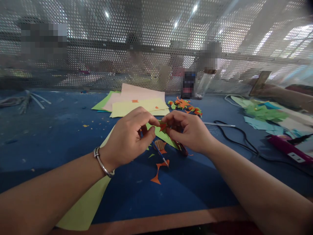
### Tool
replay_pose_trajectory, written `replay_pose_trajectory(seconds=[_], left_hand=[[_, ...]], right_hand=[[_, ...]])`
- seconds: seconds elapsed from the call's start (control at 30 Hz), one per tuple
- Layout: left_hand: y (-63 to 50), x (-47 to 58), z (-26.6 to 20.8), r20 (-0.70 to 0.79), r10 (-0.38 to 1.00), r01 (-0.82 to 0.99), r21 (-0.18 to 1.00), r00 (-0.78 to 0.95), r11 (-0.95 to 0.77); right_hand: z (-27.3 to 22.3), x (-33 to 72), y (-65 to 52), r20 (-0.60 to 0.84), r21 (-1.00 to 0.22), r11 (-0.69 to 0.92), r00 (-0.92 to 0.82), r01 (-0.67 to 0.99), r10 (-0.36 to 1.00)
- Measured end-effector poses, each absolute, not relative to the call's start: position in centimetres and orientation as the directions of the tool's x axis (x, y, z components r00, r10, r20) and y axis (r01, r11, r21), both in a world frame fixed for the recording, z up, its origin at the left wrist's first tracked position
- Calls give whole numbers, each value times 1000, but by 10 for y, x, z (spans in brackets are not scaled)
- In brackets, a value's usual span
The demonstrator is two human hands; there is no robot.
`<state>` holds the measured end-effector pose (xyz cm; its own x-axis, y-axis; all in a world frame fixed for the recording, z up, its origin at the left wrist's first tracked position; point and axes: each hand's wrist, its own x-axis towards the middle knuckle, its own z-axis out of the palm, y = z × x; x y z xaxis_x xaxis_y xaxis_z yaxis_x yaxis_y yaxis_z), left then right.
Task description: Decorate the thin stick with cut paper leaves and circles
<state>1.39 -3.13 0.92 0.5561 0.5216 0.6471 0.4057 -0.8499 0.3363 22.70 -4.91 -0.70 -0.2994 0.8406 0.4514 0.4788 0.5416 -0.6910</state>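
Note:
A small orange paper piece point(162, 127) sits between the fingertips of both my hands, just above the blue table. My left hand point(130, 135), with a silver bangle at the wrist, pinches its left side. From the other side, the thumb and fingers of my right hand point(187, 130) close on it. Below lies a green paper sheet point(170, 138), partly covered by the hands. A blue pen point(160, 151) points toward me, near a round brown piece point(159, 144). Orange paper scraps point(157, 173) lie in front. Something dark red point(183, 150) is mostly hidden under my right hand.
Stacked pale sheets point(139, 107) and a pile of orange and green paper bits point(186, 104) lie behind my hands. A purple power strip point(288, 148), black cable point(244, 143) and cut papers point(265, 112) are at right. Perforated metal panel point(151, 29) closes the back.

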Motion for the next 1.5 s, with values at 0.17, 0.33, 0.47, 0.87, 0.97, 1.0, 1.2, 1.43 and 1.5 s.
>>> replay_pose_trajectory(seconds=[0.17,0.33,0.47,0.87,0.97,1.0,1.2,1.43,1.5], left_hand=[[-32,14,10,644,519,418,321,562,-850],[-31,14,10,637,525,423,322,565,-847],[-30,16,10,622,551,419,363,556,-832],[-28,17,5,459,687,367,606,563,-706],[-28,17,4,442,706,371,628,554,-684],[-28,17,4,437,708,369,633,555,-681],[-26,19,5,424,710,354,653,562,-670],[-21,18,1,415,716,317,692,561,-649],[-20,17,-1,399,721,281,729,566,-624]], right_hand=[[-5,227,-50,448,-683,539,-301,493,842],[-5,226,-51,453,-684,543,-300,487,839],[-5,226,-51,451,-685,542,-301,488,840],[-4,225,-51,430,-691,530,-310,491,848],[-4,225,-52,432,-689,530,-307,494,848],[-4,225,-52,435,-685,532,-307,497,846],[-3,225,-52,451,-668,543,-304,508,839],[-3,226,-53,447,-673,541,-305,504,841],[-3,226,-53,440,-683,536,-305,497,844]])
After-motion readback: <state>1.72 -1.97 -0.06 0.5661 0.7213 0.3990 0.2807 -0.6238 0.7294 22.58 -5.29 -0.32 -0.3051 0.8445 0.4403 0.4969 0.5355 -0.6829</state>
